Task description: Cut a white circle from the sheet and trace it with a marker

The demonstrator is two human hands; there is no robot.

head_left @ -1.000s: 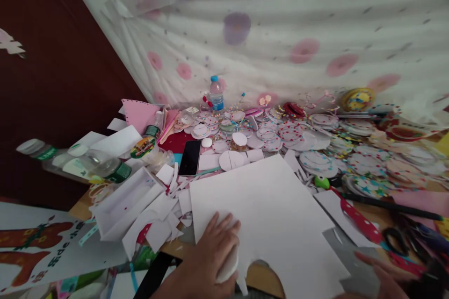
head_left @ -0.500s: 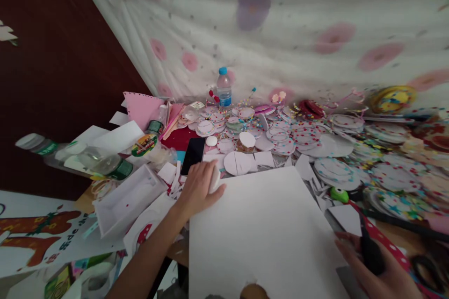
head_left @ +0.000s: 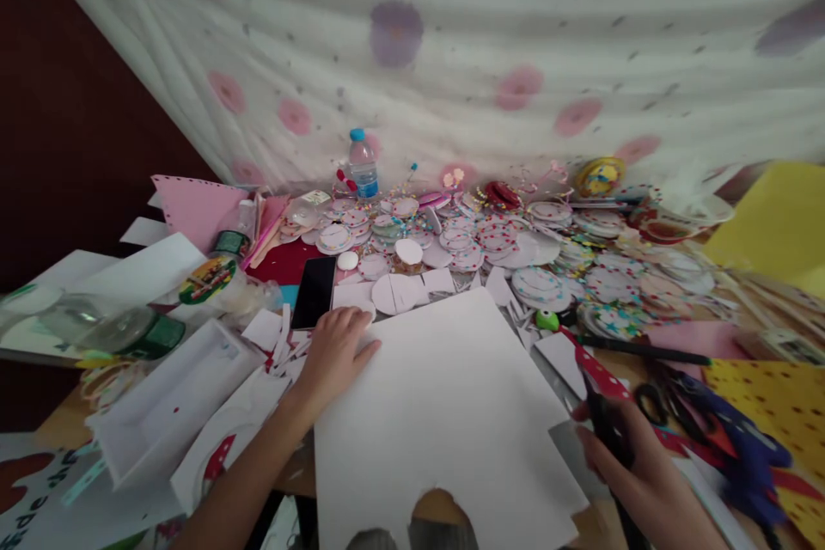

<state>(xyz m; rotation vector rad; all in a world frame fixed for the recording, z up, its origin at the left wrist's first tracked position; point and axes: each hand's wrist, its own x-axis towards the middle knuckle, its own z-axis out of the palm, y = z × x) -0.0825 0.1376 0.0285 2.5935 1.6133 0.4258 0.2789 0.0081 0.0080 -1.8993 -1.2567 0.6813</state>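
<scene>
A large white sheet lies in front of me on the table, with rounded notches cut out of its near edge. My left hand rests on the sheet's far left corner, next to a black phone. Its fingers are curled round a small white round piece. My right hand is at the sheet's right edge, closed round a pair of black-handled scissors.
Several decorated paper circles cover the far half of the table. A water bottle stands by the flowered curtain. Lying plastic bottles and a white box sit on the left. More scissors and yellow dotted paper lie on the right.
My left hand went from the sheet's near edge up to its far left corner with the white piece. My right hand took up the black scissors and came nearer the sheet.
</scene>
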